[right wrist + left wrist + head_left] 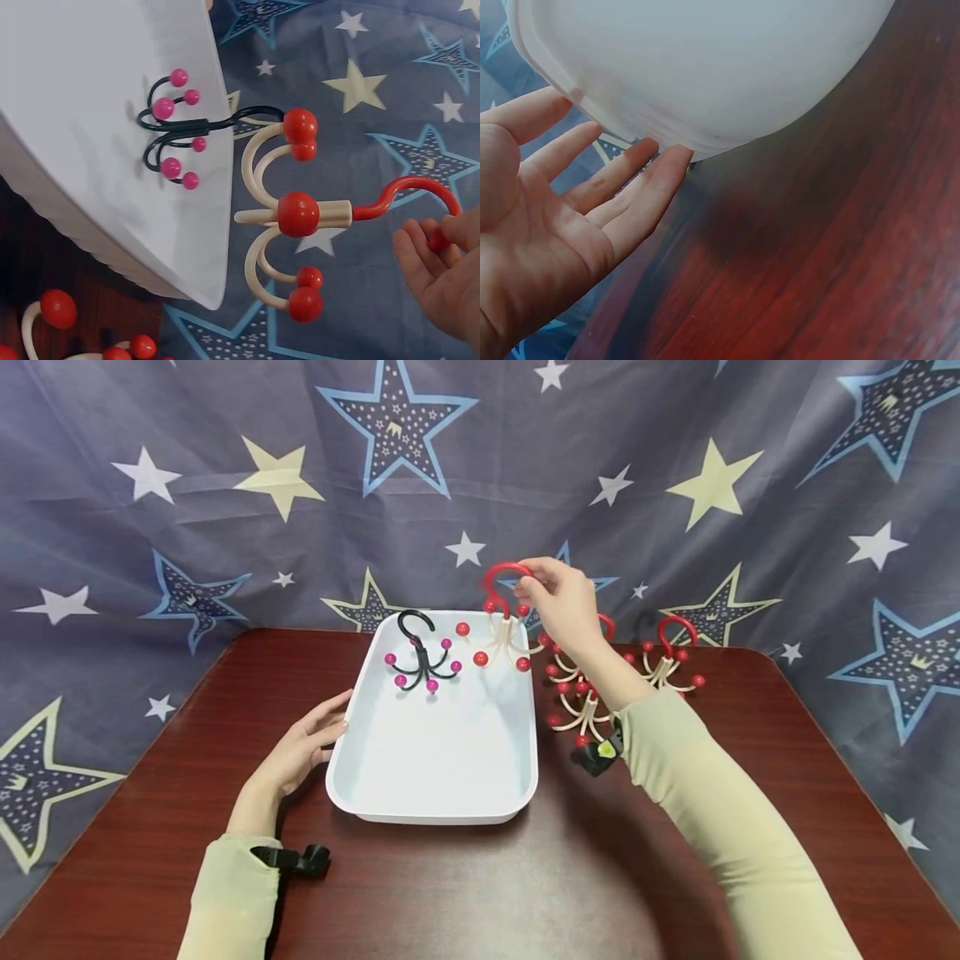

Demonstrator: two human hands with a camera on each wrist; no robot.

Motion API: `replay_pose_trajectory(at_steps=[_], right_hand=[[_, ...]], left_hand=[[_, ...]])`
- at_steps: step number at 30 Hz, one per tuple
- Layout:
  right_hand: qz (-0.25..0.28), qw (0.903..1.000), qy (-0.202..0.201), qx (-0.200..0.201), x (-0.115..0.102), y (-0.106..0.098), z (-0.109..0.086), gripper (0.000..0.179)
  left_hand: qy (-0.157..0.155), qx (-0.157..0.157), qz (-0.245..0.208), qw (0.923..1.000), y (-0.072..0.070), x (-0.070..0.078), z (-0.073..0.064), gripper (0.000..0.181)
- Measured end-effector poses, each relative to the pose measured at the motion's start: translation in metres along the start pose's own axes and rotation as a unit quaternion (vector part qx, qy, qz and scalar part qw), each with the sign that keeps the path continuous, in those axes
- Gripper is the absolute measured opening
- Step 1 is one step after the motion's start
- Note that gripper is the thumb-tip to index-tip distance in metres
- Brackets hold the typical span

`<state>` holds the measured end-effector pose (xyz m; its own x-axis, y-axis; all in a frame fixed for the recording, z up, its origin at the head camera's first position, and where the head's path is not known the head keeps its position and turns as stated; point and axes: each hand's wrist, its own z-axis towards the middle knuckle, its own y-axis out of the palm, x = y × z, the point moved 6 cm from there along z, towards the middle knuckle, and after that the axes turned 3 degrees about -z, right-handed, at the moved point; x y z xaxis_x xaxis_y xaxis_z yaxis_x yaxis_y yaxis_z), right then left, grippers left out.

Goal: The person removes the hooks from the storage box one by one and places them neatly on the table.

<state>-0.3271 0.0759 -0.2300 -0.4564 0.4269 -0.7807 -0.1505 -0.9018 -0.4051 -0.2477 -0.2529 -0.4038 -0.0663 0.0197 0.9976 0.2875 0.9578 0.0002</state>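
Note:
My right hand point(566, 610) pinches the red hook of a multi-arm hanger point(506, 632) and holds it up over the back right of a white tray point(442, 764). Cream arms with red ball tips spread from its lower end, as the right wrist view also shows. Inside the tray, towards the back, is a black hanger point(422, 662) with pink ball tips. At the tray's left side, my left hand point(303, 743) has its fingers extended, with fingertips point(681, 156) touching the outer wall.
Right of the tray, several more red-and-cream hangers sit on the dark red wooden table point(450, 893), including one hanger point(590, 712) near the tray and another hanger point(663, 672) farther right. A star-patterned cloth point(525, 460) hangs behind the table.

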Motion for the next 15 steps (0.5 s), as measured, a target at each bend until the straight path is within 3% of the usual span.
replay_pose_trajectory(at_steps=[6, 10, 15], right_hand=[[0.067, 0.9975, -0.001, 0.02, -0.016, -0.027, -0.007, 0.019], [0.081, 0.9958, -0.003, 0.042, -0.03, -0.05, -0.014, 0.02], [0.131, 0.9891, -0.015, 0.066, -0.03, -0.078, -0.019, 0.019]], left_hand=[[-0.003, 0.001, -0.006, 1.0, -0.002, -0.004, 0.001, 0.052], [0.001, 0.005, -0.01, 0.9999, -0.007, -0.008, 0.004, 0.052], [0.003, -0.001, -0.009, 1.0, -0.006, -0.006, 0.003, 0.052]])
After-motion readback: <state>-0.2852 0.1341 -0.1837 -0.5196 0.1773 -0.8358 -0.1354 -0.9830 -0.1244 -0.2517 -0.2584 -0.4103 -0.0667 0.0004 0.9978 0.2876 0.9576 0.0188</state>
